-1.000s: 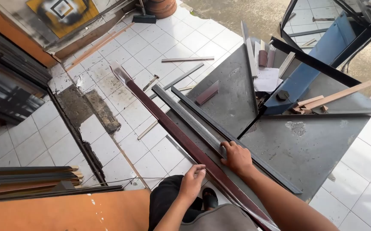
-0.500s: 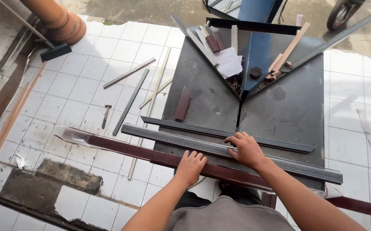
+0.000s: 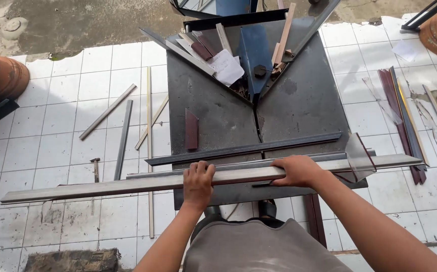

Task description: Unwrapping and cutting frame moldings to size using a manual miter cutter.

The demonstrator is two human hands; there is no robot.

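A dark steel work table (image 3: pixel 299 108) is filling the centre of the frame, bearing a long silvery metal profile (image 3: pixel 128 185) that is lying crosswise along its near edge and overhanging far to the left. Two hands are steadying it: the left hand (image 3: pixel 198 182) is curling its fingers over the strip, the right hand (image 3: pixel 299 170) is pressing flat, fingers together. One darker bar (image 3: pixel 243 149) is lying just behind.

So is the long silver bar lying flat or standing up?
Lying flat. The long silver bar rests lengthwise across the near edge of the dark metal table, with the left hand and right hand gripping it from above.
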